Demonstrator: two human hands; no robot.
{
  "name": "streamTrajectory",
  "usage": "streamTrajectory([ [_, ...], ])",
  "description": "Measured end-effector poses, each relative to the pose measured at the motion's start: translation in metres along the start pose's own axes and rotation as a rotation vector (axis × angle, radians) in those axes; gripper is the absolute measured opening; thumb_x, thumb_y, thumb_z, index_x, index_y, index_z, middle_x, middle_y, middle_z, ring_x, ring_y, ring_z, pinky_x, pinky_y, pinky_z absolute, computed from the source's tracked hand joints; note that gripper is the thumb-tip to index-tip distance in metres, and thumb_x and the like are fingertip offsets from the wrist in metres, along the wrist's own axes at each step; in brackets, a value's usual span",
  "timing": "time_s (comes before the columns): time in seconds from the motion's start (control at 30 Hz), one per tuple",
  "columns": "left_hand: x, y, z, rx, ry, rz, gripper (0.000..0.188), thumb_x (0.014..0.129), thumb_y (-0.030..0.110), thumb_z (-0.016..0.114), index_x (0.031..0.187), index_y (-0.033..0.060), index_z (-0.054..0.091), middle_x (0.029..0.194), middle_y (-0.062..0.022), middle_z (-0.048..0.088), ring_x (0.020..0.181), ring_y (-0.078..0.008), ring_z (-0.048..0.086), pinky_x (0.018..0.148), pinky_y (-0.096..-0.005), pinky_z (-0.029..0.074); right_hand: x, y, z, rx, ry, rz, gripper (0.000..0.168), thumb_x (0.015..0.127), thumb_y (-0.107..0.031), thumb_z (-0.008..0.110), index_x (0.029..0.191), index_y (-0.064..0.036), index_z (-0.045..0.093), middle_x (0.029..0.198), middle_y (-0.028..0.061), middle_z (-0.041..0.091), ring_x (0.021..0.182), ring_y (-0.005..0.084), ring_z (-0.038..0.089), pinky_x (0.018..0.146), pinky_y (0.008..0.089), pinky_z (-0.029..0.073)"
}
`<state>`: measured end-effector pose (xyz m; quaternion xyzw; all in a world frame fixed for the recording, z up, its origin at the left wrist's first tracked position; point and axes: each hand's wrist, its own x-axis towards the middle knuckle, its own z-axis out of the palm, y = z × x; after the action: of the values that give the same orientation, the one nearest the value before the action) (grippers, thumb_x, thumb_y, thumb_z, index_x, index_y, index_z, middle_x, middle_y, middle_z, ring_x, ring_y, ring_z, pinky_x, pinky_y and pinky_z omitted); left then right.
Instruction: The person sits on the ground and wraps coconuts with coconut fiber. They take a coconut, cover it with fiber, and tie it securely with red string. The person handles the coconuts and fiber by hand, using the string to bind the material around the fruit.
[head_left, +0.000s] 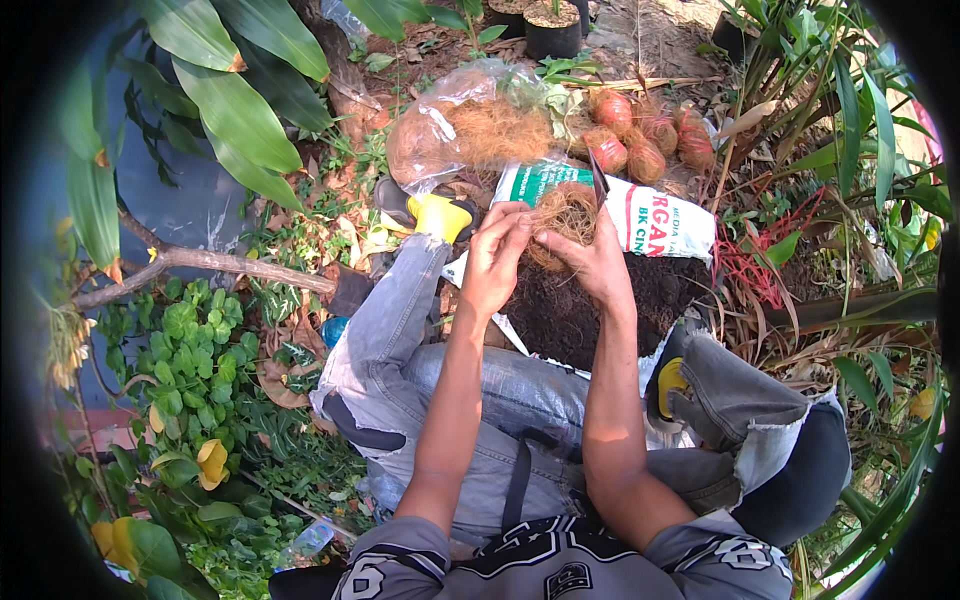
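Observation:
My left hand (496, 259) pinches the left edge of a loose clump of brown coconut fibre (568, 214). On its other side my right hand (595, 259) steadies the clump, thumb across the front and fingers behind. A dark pointed strip (598, 176), perhaps a blade, sticks up by my right fingers; its lower end is hidden. Under my hands lies an opened white and green printed plastic sack (667, 221), with dark potting soil (607, 307) spread on its near part.
Beyond the sack lie several fibre balls wound with red string (626, 135) and a clear plastic bag of coconut fibre (480, 131). Red raffia string (761, 255) is tangled at the right. A branch (247, 266) reaches in from the left. Black plant pots (553, 34) stand at the back.

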<state>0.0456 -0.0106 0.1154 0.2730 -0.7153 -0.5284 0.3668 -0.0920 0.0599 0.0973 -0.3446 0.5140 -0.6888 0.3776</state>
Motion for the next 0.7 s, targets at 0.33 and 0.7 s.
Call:
streamTrajectory([
  [0.33, 0.001, 0.001, 0.000, 0.106, -0.159, 0.150, 0.040, 0.089, 0.020, 0.060, 0.124, 0.0014, 0.056, 0.133, -0.0175, 0.049, 0.127, -0.0295, 0.045, 0.106, -0.0391, 0.033, -0.006, -0.006, 0.007, 0.182, -0.032, 0.109, 0.061, 0.084, -0.011, 0.068, 0.135, -0.001, 0.035, 0.123, 0.0120, 0.052, 0.114, 0.0191, 0.051, 0.098, 0.0329, 0.041],
  [0.7, 0.004, 0.004, -0.011, 0.323, -0.142, 0.210, 0.038, 0.081, 0.015, 0.069, 0.117, 0.0057, 0.060, 0.129, -0.0144, 0.054, 0.119, -0.0319, 0.054, 0.101, -0.0411, 0.041, -0.006, 0.002, 0.002, 0.223, -0.098, 0.061, 0.075, 0.084, -0.022, 0.068, 0.143, -0.001, 0.028, 0.133, 0.0157, 0.044, 0.122, 0.0219, 0.044, 0.103, 0.0352, 0.035],
])
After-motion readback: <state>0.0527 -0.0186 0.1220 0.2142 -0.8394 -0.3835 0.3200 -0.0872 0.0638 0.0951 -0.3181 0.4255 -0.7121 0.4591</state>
